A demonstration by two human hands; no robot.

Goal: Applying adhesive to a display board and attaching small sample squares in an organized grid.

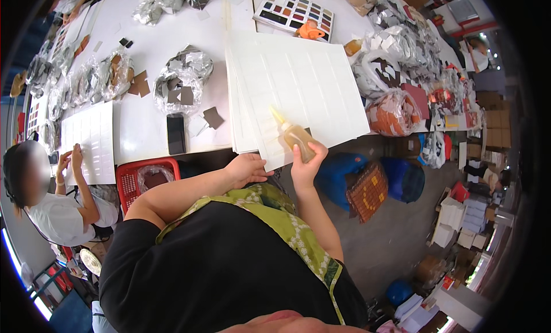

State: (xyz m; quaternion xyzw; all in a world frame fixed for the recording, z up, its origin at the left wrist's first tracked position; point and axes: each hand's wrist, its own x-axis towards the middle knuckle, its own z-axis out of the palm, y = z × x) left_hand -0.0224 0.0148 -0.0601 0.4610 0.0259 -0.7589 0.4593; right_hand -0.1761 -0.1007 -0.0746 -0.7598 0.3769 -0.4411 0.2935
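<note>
My right hand (307, 164) grips a small squeeze bottle of amber glue (295, 135), its yellow nozzle tilted up and to the left over a stack of white gridded cards (298, 86). My left hand (248, 168) rests with its fingers on the near edge of that stack, at the front of the white table (146, 129). Neither hand holds anything else.
A black phone (176, 133) lies left of the stack, near foil bags of brown square chips (182, 87). A colour swatch board (294, 12) lies at the back. A red basket (143, 178) stands below the table edge. Another person (60, 209) sits at the left, hands on a white card.
</note>
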